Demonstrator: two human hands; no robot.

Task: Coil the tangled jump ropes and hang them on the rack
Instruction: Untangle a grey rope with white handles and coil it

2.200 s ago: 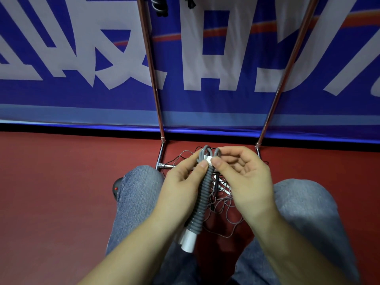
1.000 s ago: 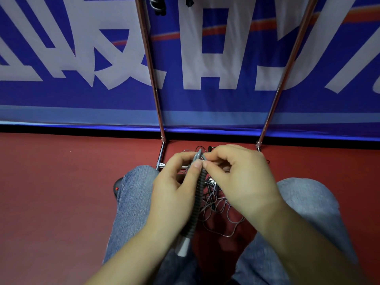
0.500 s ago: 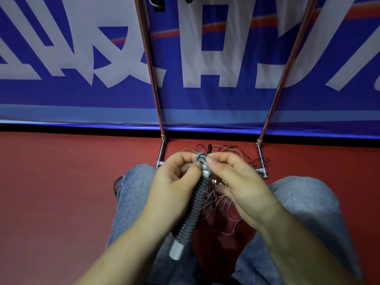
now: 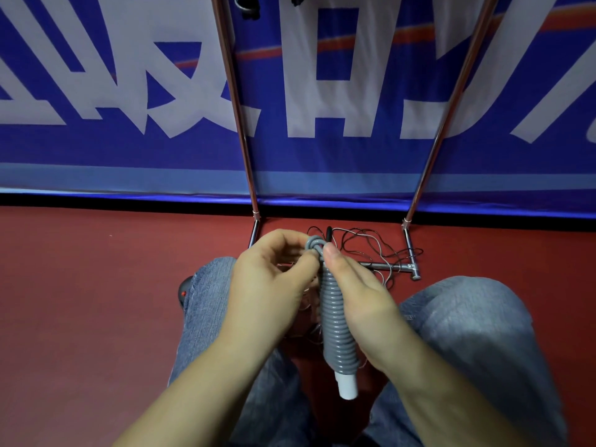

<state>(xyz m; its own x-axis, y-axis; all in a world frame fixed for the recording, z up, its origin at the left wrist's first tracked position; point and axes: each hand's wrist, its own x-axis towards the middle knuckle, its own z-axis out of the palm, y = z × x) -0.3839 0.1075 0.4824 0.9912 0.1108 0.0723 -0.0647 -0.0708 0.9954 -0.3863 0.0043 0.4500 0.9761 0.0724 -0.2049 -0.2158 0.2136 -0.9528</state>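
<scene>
A grey jump rope is wound tightly round its white handles into a long coiled bundle [image 4: 337, 327] that I hold upright between my knees. My left hand [image 4: 271, 285] pinches the rope's loose loops at the top of the bundle. My right hand [image 4: 358, 295] holds the bundle from the right side, thumb up at the top loops. A tangle of thin dark ropes [image 4: 364, 246] lies on the red floor just beyond my hands. The metal rack [image 4: 238, 101] stands behind it, its two poles rising out of view. Coiled ropes [image 4: 246, 6] hang at the top edge.
A blue banner [image 4: 338, 91] with large white characters covers the wall behind the rack. The rack's foot bar [image 4: 390, 267] lies on the floor near the tangle. My knees in blue jeans [image 4: 464, 333] flank the bundle, and a dark shoe [image 4: 184, 291] shows at the left.
The bundle swung from tilting left to nearly upright, its white end now lower right. My right hand slid down along its side while my left kept pinching the top loops.
</scene>
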